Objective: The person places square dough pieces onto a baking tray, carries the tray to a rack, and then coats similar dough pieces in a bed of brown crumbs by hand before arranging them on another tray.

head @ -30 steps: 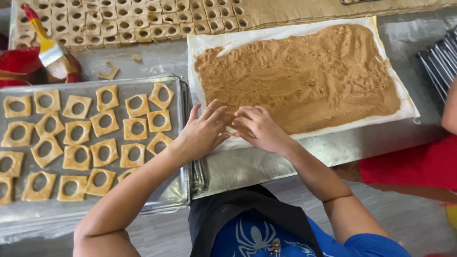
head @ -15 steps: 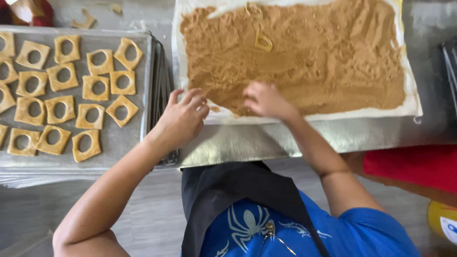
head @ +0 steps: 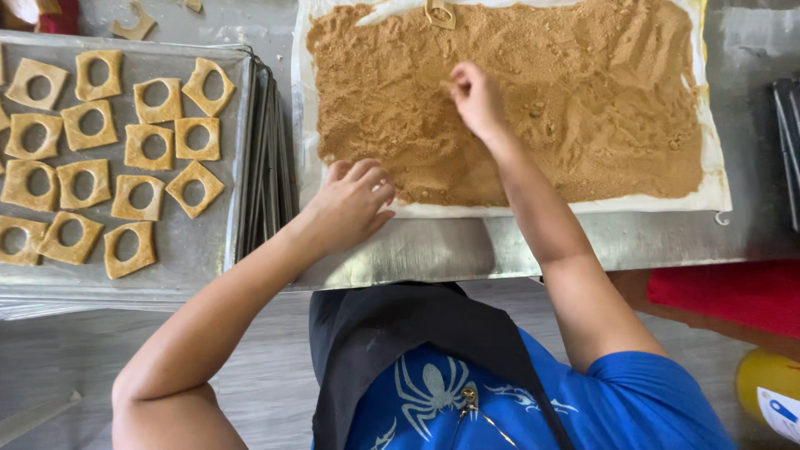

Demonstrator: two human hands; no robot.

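Note:
A white sheet (head: 717,187) lies on the steel table and carries a wide layer of brown crumbs (head: 583,100). My right hand (head: 473,98) reaches over the middle of the crumbs, fingers curled and pinching at the surface; whether it holds anything is not visible. My left hand (head: 348,204) rests with fingers apart at the sheet's near left corner, touching the crumb edge. One ring-cut dough piece (head: 439,12) lies in the crumbs at the far edge.
To the left, a metal baking tray (head: 187,242) sits atop a stack of trays and holds several square dough pieces with round holes (head: 140,146). A red object (head: 725,292) and a yellow container (head: 771,387) sit low on the right. More trays (head: 787,125) stand at the right edge.
My right hand has moved forward from the sheet's near edge into the middle of the crumbs. My left hand stayed near the sheet's near left corner. The view has shifted closer.

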